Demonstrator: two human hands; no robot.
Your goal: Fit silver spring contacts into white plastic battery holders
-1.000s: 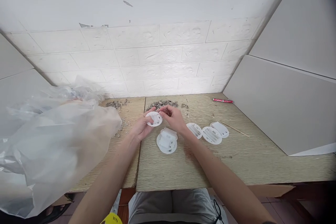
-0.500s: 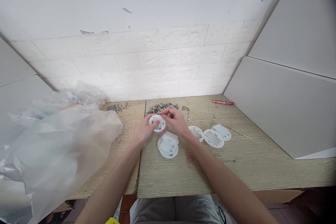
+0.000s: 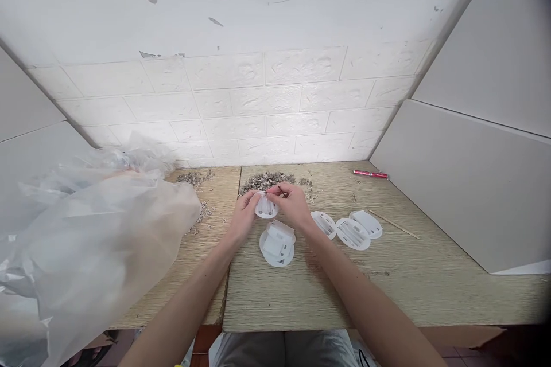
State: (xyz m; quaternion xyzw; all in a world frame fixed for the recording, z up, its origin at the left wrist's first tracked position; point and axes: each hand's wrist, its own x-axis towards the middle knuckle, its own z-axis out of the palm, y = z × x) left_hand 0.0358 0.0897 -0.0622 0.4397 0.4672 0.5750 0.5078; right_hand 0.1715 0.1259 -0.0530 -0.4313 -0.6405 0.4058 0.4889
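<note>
Wood-grain tabletop [image 3: 288, 301], white brick-patterned wall [image 3: 241, 104], grey panels [image 3: 469, 189] either side, left hand [image 3: 243, 217] gripping white battery holder [image 3: 267, 210], right hand [image 3: 294, 205] at its rim, grip unclear

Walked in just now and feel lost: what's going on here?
A person's left hand holds a white disc, with the right hand at its far edge; whether it pinches a piece there is too small to tell. More discs lie on the table, and a heap of small metallic bits sits beyond the hands.

Smooth plstc disc [image 3: 267, 210], matt wd-grain tbl [image 3: 284, 304]
</note>
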